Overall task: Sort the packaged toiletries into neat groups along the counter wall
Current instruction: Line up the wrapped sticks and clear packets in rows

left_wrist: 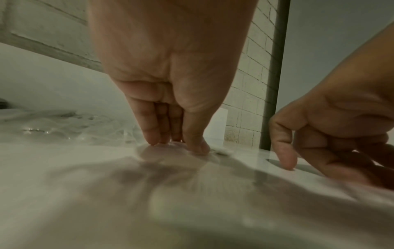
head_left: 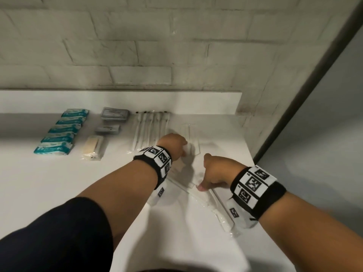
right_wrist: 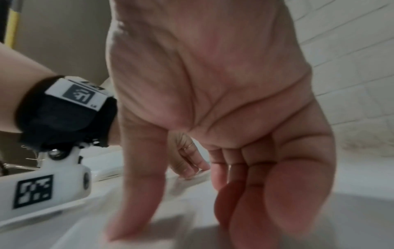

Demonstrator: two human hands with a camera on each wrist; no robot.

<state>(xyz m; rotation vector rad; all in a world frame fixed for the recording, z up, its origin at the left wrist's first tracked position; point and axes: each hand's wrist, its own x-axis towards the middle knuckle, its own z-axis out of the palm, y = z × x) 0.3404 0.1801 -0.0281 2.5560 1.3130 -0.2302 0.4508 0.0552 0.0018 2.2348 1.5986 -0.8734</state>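
Observation:
My left hand point(head_left: 182, 149) reaches to the back of the white counter point(head_left: 59, 183). Its straight fingertips point(left_wrist: 153, 141) and thumb press down on a flat white packet point(head_left: 193, 148). Nearer to me, my right hand point(head_left: 204, 183) has its fingers curled toward the palm. Its thumb tip point(right_wrist: 119, 230) touches the counter at the brush end of a wrapped toothbrush point(head_left: 214, 207), which lies diagonally. I see nothing gripped in that hand. A row of wrapped toothbrushes point(head_left: 151, 128) lies against the low wall ledge, just left of my left hand.
To the left are a column of teal packets point(head_left: 60, 132), grey boxes point(head_left: 115, 113), a smaller grey box point(head_left: 108, 129) and a beige packet point(head_left: 94, 147). The brick wall point(head_left: 137, 46) is behind. A dark post point(head_left: 306, 85) marks the counter's right end.

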